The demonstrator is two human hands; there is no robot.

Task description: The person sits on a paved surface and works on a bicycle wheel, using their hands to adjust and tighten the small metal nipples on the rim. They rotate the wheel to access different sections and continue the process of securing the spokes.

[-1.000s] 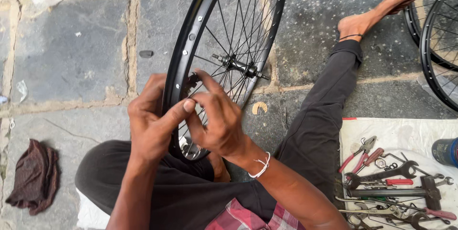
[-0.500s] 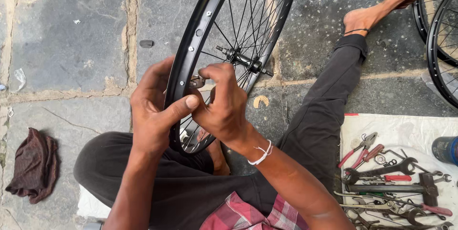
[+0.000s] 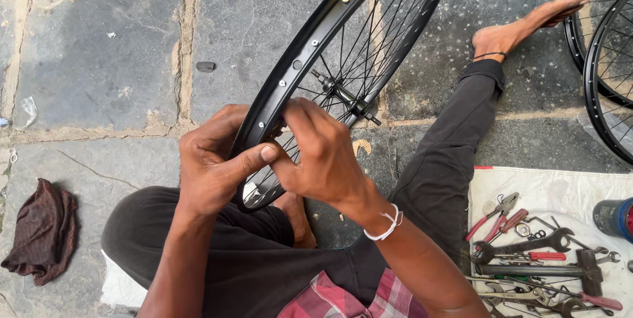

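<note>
A black bicycle wheel rim [image 3: 310, 44] with thin spokes and a hub [image 3: 343, 94] stands tilted between my legs. My left hand [image 3: 214, 163] grips the rim's near edge, thumb stretched across it. My right hand [image 3: 316, 153] is closed over the same part of the rim from the other side, fingers curled into the spokes. What the fingers pinch is hidden. A white band circles my right wrist [image 3: 386, 222].
A white cloth [image 3: 547, 189] at the right holds several tools: pliers, spanners, a hammer, plus a blue can [image 3: 616, 216]. More black wheels [image 3: 603, 61] lie at the right and top. A brown rag [image 3: 39, 229] lies at the left on stone paving.
The wheel has shifted right and tilted in view as my head moved. Both hands stay clamped on the same part of the rim.
</note>
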